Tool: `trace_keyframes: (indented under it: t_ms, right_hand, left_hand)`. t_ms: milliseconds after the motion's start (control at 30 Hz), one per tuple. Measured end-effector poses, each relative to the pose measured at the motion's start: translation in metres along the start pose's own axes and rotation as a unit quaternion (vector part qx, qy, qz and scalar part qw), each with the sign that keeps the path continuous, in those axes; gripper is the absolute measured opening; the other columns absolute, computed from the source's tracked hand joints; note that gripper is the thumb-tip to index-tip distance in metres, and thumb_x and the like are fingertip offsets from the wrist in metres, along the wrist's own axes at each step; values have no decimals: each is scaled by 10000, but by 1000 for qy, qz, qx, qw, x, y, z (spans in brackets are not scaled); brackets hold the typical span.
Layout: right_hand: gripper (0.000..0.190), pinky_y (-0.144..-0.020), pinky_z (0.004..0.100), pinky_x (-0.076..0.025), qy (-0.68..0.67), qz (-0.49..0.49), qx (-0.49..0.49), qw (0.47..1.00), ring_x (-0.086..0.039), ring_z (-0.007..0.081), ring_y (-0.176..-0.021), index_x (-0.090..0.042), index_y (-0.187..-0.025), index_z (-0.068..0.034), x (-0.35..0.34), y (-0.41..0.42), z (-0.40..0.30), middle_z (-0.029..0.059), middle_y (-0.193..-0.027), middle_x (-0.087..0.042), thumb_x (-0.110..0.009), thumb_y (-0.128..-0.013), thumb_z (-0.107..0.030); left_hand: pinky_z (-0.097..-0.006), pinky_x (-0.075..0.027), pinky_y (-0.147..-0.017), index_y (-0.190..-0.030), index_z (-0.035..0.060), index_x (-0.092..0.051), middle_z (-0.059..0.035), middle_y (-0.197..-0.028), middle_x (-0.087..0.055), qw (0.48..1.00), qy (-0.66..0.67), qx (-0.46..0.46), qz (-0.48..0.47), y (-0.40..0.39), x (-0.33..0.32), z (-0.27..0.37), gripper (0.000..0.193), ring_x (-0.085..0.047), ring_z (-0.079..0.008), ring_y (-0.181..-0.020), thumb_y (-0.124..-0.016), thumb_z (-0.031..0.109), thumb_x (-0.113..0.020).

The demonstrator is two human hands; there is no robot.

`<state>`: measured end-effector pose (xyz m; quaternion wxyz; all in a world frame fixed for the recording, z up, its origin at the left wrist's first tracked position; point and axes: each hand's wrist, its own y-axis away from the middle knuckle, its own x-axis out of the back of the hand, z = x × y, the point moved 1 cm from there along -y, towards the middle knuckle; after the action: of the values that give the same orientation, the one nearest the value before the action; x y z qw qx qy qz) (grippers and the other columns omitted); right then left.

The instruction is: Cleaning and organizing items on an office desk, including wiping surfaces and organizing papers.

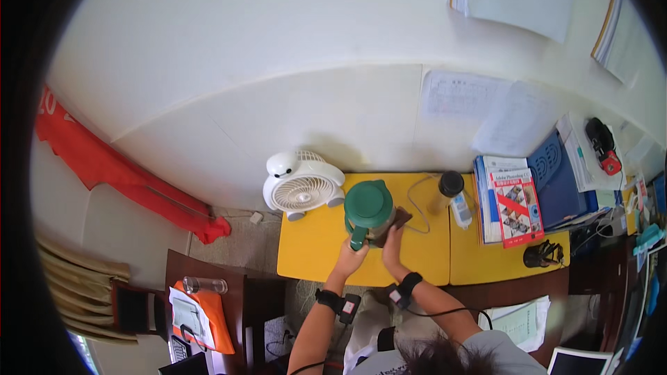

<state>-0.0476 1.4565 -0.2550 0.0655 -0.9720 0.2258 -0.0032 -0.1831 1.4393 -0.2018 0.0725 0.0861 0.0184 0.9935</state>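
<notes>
A jug with a green lid and handle (369,203) stands over the yellow table (312,250); whether its base touches the tabletop is hidden. My left hand (350,256) grips its handle from the near side. Against the jug's right side, my right hand (393,250) holds a dark brown cloth (402,217). The fingers of this hand are partly hidden by the cloth and the jug. Close by on the left is a white fan (303,192) with a round cartoon head. A bottle with a black lid (451,183) stands to the right.
Beside the bottle lies a small white device (460,211) with a cable. Books and folders (516,208) are piled at the right, near a black mesh holder (543,255). On the left, a dark wooden desk (234,291) carries a clear bottle (205,285) and an orange bag (221,328).
</notes>
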Motion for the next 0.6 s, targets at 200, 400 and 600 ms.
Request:
trace_keyframes:
  t_ms: [200,400,600]
  right_hand:
    - [453,-1171,375,-343,-128,-70,-57,988,-517,246,-1323,-544,-1402,20,3,-60,-29,140,-1421,-574,-474,-1095,-306]
    - [490,-1089,341,-428,-193,-326,-159,912,-613,201,-1185,-645,-1308,12,-12,-169,-8,111,-1276,-693,-398,-1121,-368]
    - [503,-1102,347,-426,-361,-205,-252,874,-606,211,-1229,-620,-1363,13,20,-118,29,105,-1333,-677,-412,-1119,-376]
  left_hand:
    - [-321,-515,-737,-938,39,-633,-15,-824,-638,1000,-10,28,1,2,5,4,91,-613,-126,-789,-879,54,-700]
    - [-340,-515,-716,-936,38,-626,-41,-832,-639,996,6,49,-71,-18,47,-1,97,-614,-163,-749,-865,41,-693]
    - [-390,-555,-728,-1044,-5,-648,-178,-1044,-669,936,-303,-62,170,-49,69,42,265,-681,-300,-783,-838,59,-802]
